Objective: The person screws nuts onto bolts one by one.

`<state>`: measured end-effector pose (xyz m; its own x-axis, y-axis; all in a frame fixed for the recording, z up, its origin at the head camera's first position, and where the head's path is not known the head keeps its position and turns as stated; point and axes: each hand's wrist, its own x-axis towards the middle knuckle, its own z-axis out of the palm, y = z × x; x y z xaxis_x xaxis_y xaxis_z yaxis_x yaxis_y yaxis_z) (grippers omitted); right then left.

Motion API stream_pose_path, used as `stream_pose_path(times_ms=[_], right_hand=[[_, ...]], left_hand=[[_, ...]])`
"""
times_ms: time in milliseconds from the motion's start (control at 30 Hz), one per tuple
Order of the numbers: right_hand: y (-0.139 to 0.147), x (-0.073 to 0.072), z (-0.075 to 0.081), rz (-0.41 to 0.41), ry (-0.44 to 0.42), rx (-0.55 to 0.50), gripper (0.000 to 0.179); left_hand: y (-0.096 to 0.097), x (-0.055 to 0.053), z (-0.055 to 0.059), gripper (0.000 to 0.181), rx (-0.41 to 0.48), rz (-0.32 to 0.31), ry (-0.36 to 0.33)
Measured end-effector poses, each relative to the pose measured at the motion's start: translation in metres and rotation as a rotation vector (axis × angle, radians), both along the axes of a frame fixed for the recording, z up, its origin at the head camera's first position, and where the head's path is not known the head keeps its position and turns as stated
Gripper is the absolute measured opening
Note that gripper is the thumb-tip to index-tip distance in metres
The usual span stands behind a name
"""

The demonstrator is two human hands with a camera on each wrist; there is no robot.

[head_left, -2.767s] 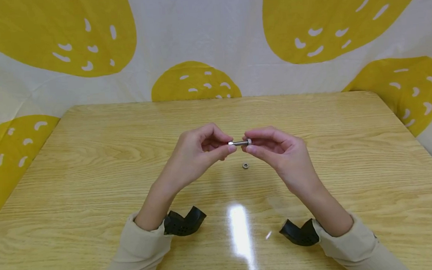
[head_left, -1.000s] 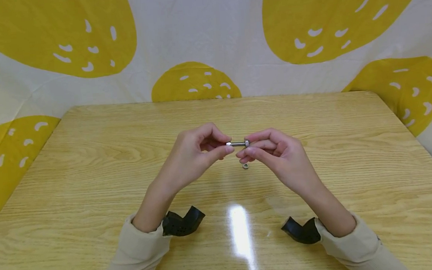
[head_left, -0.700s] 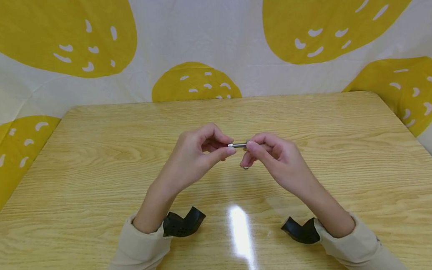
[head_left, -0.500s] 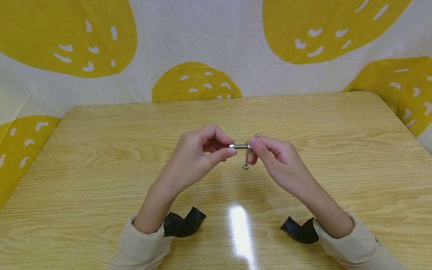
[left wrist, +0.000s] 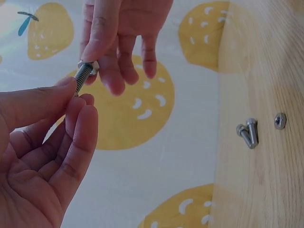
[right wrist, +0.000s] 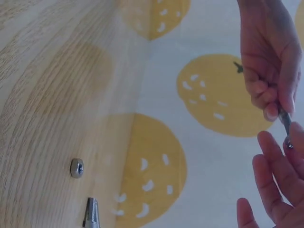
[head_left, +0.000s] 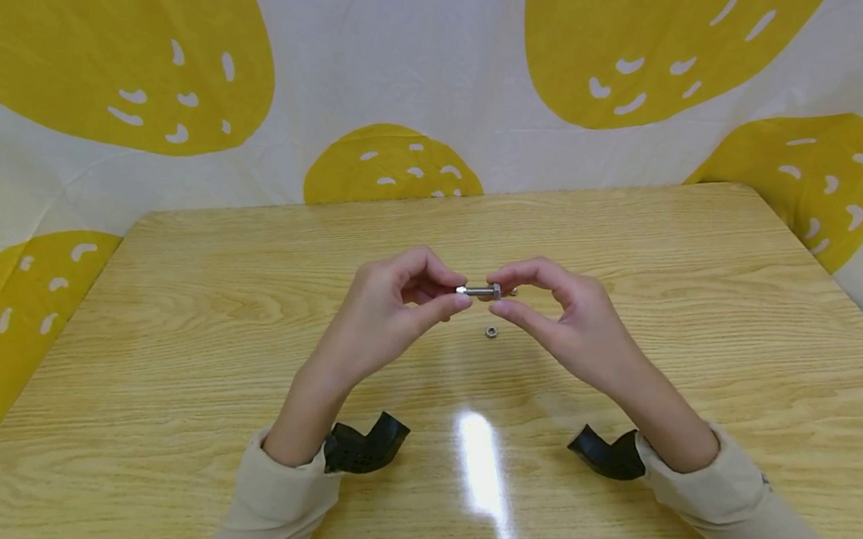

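In the head view, a silver bolt [head_left: 480, 291] lies level between the hands above the table. My left hand [head_left: 397, 314] pinches its left end between thumb and fingertips, which partly hide it. At the bolt's right end sits a hex nut [head_left: 496, 292], pinched by the thumb and index fingertip of my right hand [head_left: 578, 318]. The left wrist view shows the threaded shaft [left wrist: 82, 78] between the fingertips, and the right hand's other fingers extended. A loose nut [head_left: 491, 332] rests on the table below the hands.
Two more bolts [left wrist: 248, 133] lie close together on the wooden table [left wrist: 275, 180] beyond the loose nut. A patterned yellow-and-white cloth [head_left: 403, 71] hangs behind the table. Black wrist mounts [head_left: 369, 445] sit at both cuffs.
The right thumb and index finger have rolled around the nut, then spread back to its two sides. The left hand keeps its pinch, nearly still. The table nut came back into full view.
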<state>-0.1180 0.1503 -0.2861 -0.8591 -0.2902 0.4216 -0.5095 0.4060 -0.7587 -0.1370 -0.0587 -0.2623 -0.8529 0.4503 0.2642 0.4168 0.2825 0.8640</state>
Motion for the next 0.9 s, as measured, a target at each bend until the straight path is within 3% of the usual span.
stream_pose_path(times_ms=[200, 400, 500, 633, 700, 800, 900], right_hand=[[-0.0013, -0.0003, -0.0012, 0.029, -0.024, 0.004, 0.010], [-0.0042, -0.0003, -0.0021, 0.024, -0.039, -0.004, 0.027], [-0.0035, -0.0002, -0.0012, 0.004, -0.088, 0.015, 0.035], [0.0006, 0.0007, 0.0016, 0.008, -0.130, 0.034, 0.021], [0.0024, 0.0011, 0.0027, 0.021, -0.096, 0.033, 0.019], [0.0031, 0.0014, 0.0022, 0.036, -0.003, 0.019, 0.031], [0.0017, 0.0007, 0.0012, 0.059, 0.077, -0.013, 0.027]], left_hand=[[0.0001, -0.0001, 0.0000, 0.011, 0.042, -0.031, -0.032], [0.0018, 0.0003, -0.0001, 0.010, 0.040, -0.057, -0.036], [0.0020, 0.0004, -0.0004, 0.010, 0.035, -0.057, -0.036], [0.0007, 0.0001, -0.0007, 0.010, 0.034, -0.042, -0.028], [-0.0002, 0.0000, -0.0005, 0.010, 0.035, -0.031, -0.025], [-0.0013, 0.0001, 0.0011, 0.010, 0.034, -0.017, -0.037], [-0.0018, 0.0003, 0.0023, 0.009, 0.037, -0.017, -0.056]])
